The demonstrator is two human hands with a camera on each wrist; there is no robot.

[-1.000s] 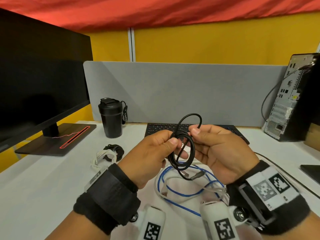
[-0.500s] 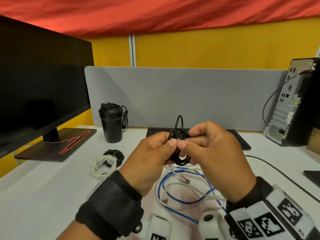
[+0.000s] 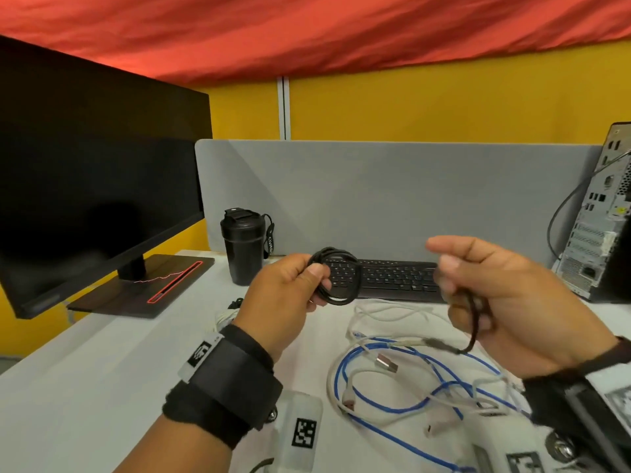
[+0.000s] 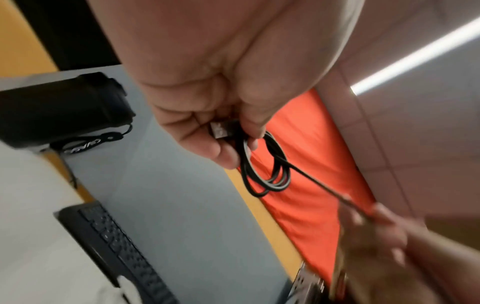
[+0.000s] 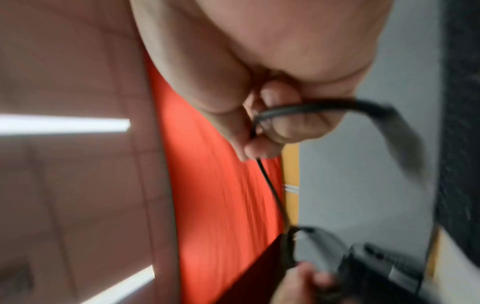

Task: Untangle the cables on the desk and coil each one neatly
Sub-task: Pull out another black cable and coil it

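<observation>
My left hand [image 3: 309, 279] pinches a small coil of black cable [image 3: 341, 278] above the desk; in the left wrist view the coil [image 4: 265, 168] hangs from the fingers with its USB plug [image 4: 221, 129] under the thumb. One strand runs right to my right hand [image 3: 457, 285], which grips the black cable's free end [image 3: 473, 326]; its connector hangs below the palm. In the right wrist view the cable [image 5: 298, 109] passes through curled fingers, blurred. A tangle of blue cable [image 3: 386, 404] and white cables [image 3: 345, 390] lies on the desk below my hands.
A black keyboard [image 3: 392, 278] lies behind my hands, a black tumbler [image 3: 244, 249] to its left, a monitor [image 3: 95, 186] far left, a computer tower [image 3: 601, 216] at right. A coiled white cable [image 3: 223, 317] rests by the left wrist. Grey divider [image 3: 392, 196] behind.
My hands were together on the black coil; the right hand has pulled away to the right, drawing out the free end. The left hand still holds the coil.
</observation>
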